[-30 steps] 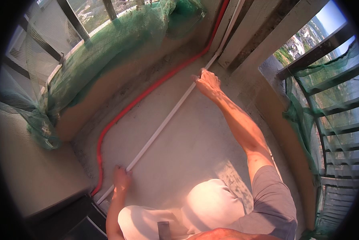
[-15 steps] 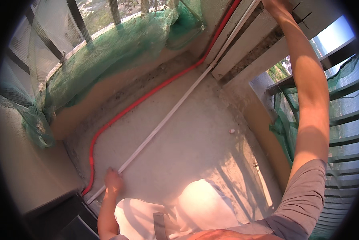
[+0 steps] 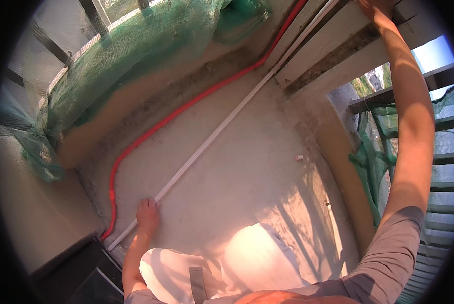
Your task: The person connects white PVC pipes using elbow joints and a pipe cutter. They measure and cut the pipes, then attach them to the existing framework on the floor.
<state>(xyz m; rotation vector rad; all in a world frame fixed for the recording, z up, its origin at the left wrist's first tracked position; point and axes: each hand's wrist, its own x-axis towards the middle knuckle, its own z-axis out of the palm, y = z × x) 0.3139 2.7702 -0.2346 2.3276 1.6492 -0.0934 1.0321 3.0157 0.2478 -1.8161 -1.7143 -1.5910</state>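
Observation:
A long white pipe [image 3: 207, 147] runs slantwise over the concrete floor from the lower left to the far corner. Close to its near end, my left hand [image 3: 147, 217] is closed over it, fingers across the pipe. My right arm reaches far up on the right. At the top edge of the picture, my right hand [image 3: 377, 9] is beside the grooved wall [image 3: 333, 43]; its fingers are cut off, so what they touch is hidden. Another white length [image 3: 303, 38] goes up along that wall from the corner, next to a red pipe [image 3: 174, 114] that bends along the floor's left side.
Green netting [image 3: 136, 66] drapes over the railing at the back left, with more netting [image 3: 371, 157] at the right railing [image 3: 442, 157]. A small pale piece [image 3: 299, 157] lies on the floor. A dark box-like object [image 3: 75, 276] stands at the lower left.
The view has shifted slightly, so my right arm appears farther right. My left hand, blurred before, now shows clearly on the white pipe, which keeps roughly the same place.

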